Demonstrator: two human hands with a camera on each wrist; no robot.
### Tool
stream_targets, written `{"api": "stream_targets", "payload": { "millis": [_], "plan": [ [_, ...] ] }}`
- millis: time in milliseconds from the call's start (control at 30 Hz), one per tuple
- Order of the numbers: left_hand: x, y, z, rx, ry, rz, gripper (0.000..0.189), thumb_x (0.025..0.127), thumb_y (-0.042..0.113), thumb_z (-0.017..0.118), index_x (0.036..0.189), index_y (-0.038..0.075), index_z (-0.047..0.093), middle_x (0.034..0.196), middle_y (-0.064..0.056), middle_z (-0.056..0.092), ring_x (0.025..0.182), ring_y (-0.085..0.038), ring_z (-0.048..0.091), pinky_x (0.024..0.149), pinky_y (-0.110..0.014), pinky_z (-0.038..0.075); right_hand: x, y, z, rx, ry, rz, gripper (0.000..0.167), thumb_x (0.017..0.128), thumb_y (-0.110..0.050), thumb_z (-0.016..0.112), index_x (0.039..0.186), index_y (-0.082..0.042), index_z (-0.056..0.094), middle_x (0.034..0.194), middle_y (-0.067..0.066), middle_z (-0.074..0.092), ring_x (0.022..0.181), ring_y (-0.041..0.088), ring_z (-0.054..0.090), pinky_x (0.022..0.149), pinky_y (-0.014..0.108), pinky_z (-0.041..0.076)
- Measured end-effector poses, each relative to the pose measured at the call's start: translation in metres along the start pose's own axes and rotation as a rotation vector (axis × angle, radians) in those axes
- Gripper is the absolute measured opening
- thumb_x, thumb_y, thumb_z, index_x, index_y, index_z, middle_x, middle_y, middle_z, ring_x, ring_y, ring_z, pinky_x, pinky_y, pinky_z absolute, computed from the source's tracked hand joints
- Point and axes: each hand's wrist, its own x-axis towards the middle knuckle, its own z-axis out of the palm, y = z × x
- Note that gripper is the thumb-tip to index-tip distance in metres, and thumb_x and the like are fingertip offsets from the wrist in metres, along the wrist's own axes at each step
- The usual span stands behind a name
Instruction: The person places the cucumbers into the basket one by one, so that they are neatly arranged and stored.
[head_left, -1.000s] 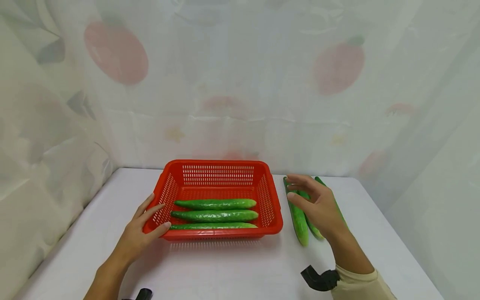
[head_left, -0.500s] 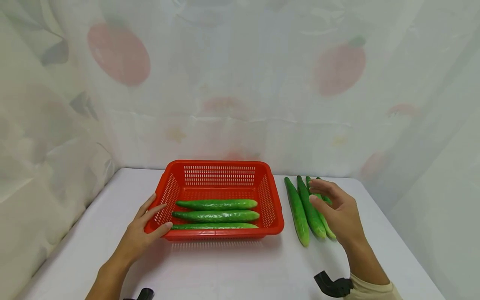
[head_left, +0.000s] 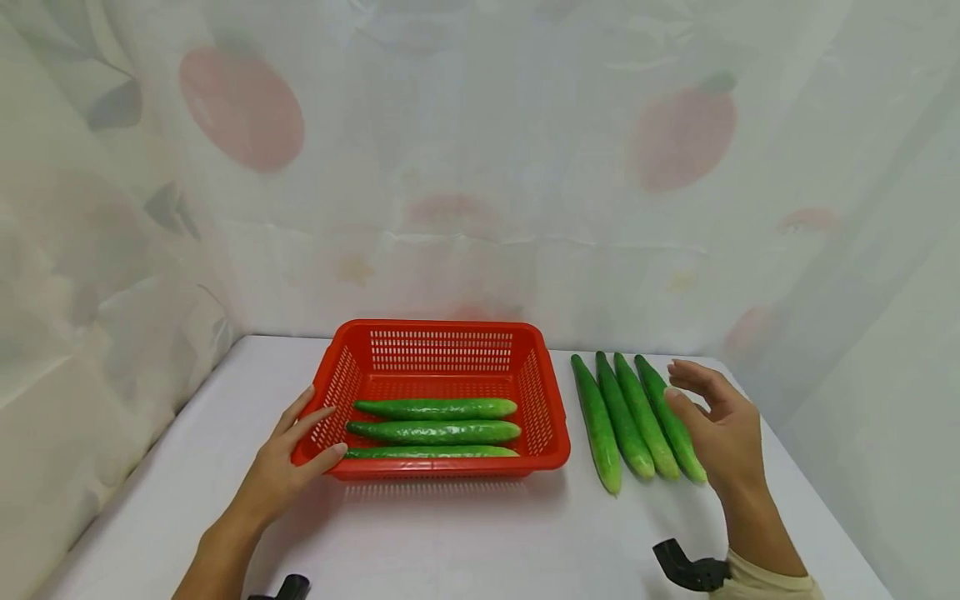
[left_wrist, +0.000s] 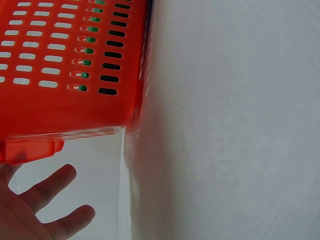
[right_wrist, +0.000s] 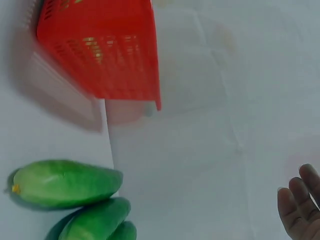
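Note:
A red plastic basket holds three cucumbers lying crosswise inside it. At its left rim my left hand rests with spread, mostly straight fingers, the thumb at the front corner. In the left wrist view, fingers of that hand stretch out below the basket's handle. Right of the basket, several cucumbers lie side by side on the table, pale ends toward me. My right hand, holding nothing, hovers beside the rightmost cucumber, its fingers loosely bent.
The white table ends at a pale curtain printed with fruit, hanging behind and at both sides. Black camera mounts sit at both wrists.
My right hand has moved right across the loose cucumbers, uncovering them one after another. My left hand and the basket stay in place.

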Motion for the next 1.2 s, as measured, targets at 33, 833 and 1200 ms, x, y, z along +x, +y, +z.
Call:
{"api": "stream_targets", "payload": {
  "millis": [33,833,1200],
  "plan": [
    [0.000,0.000,0.000,-0.002,-0.002,-0.001,0.057,0.087,0.036,0.070,0.135,0.007,0.056,0.156,-0.004,0.022,0.132,-0.042,0.031,0.089,-0.064,0.040,0.000,0.002,-0.002,-0.012,0.014,0.004,0.035,0.090,0.008,0.062,0.125,0.005,0.060,0.117,0.013,0.061,0.107,0.019,0.056,0.087,0.019,0.045],
    [-0.002,0.005,-0.003,-0.020,0.000,0.004,0.057,0.086,0.032,0.073,0.134,0.008,0.056,0.156,-0.002,0.022,0.133,-0.042,0.031,0.091,-0.064,0.035,-0.008,0.072,-0.027,-0.279,0.172,0.294,0.038,0.094,-0.020,0.065,0.131,-0.011,0.060,0.128,0.004,0.059,0.113,0.010,0.050,0.085,0.014,0.040],
    [-0.003,0.006,-0.003,-0.017,0.007,0.006,0.056,0.085,0.032,0.073,0.134,0.008,0.057,0.156,-0.002,0.023,0.133,-0.042,0.031,0.092,-0.064,0.034,-0.018,0.112,-0.036,-0.343,0.151,0.358,0.046,0.094,-0.032,0.064,0.136,-0.013,0.056,0.131,0.003,0.055,0.117,0.016,0.048,0.082,0.014,0.040]
  ]
}}
